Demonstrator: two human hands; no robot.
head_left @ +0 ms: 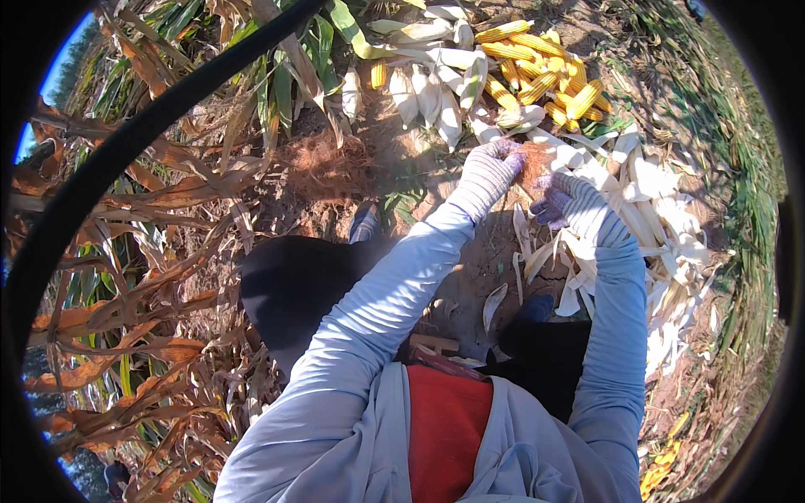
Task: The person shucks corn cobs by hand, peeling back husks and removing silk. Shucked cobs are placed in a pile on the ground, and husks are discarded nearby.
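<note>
Silk tuft: rust-brown, wispy | left hand: pinching it | right hand: fingers bent, cannot tell whether gripping

Silk tuft: fine, fibrous, matt. Cobs: bumpy, glossy. Husks: dry, papery. Gloves: ribbed knit cloth.

Harsh sunlight bleaches the pale husks amid dark, curved fisheye edges.

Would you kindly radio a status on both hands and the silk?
Left hand holding brown silk. Right hand beside it, seemingly empty. Pale husks close by.
</note>
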